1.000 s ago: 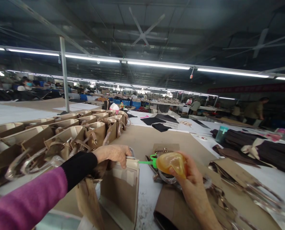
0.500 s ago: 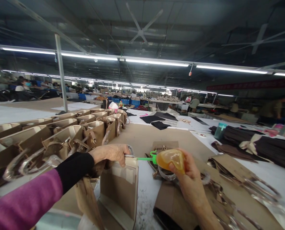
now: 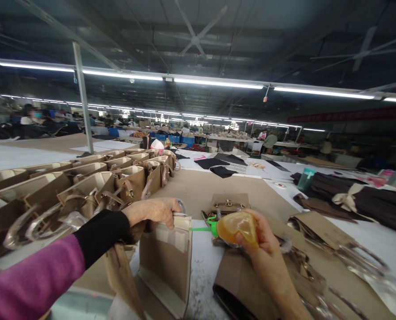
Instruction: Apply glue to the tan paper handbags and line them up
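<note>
My left hand (image 3: 156,210) pinches the top edge of an open taupe handbag (image 3: 166,262), whose pale lining faces me. In my right hand (image 3: 262,240) is a squeezed glue bottle (image 3: 238,226), soft and clear, with amber liquid inside. Its thin green nozzle (image 3: 201,229) points left, with the tip at the bag's upper right edge. Whether any liquid is coming out is too small to tell. Below my right wrist lies another taupe handbag (image 3: 234,275), partly covered by my arm.
Rows of open handbags (image 3: 84,178) with plastic-wrapped handles fill the table's left. More flat bags (image 3: 318,235) lie at right, beyond them a teal cup (image 3: 306,179) and dark fabric bundles (image 3: 367,195). A metal post (image 3: 83,98) rises at the back left. People work far behind.
The green nozzle has dropped slightly along the bag's upper right edge, and the bottle has tilted a little. My left hand keeps its hold on the bag.
</note>
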The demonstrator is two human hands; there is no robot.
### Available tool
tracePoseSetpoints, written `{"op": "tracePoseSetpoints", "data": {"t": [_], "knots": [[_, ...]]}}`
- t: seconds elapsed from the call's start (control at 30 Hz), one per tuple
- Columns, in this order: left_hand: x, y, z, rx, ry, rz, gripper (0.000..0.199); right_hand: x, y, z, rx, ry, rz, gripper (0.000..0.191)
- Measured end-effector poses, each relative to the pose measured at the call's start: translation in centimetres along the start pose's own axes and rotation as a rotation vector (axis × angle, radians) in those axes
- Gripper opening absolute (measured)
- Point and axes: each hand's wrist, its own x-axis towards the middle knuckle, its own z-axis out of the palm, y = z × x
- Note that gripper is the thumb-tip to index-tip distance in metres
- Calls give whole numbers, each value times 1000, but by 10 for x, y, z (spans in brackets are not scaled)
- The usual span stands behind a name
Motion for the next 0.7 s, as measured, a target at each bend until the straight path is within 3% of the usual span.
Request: {"op": "tracePoseSetpoints", "data": {"t": [0.7], "knots": [[4, -4, 5, 47, 40, 54, 25, 1, 17, -5, 19, -29, 23, 49]]}}
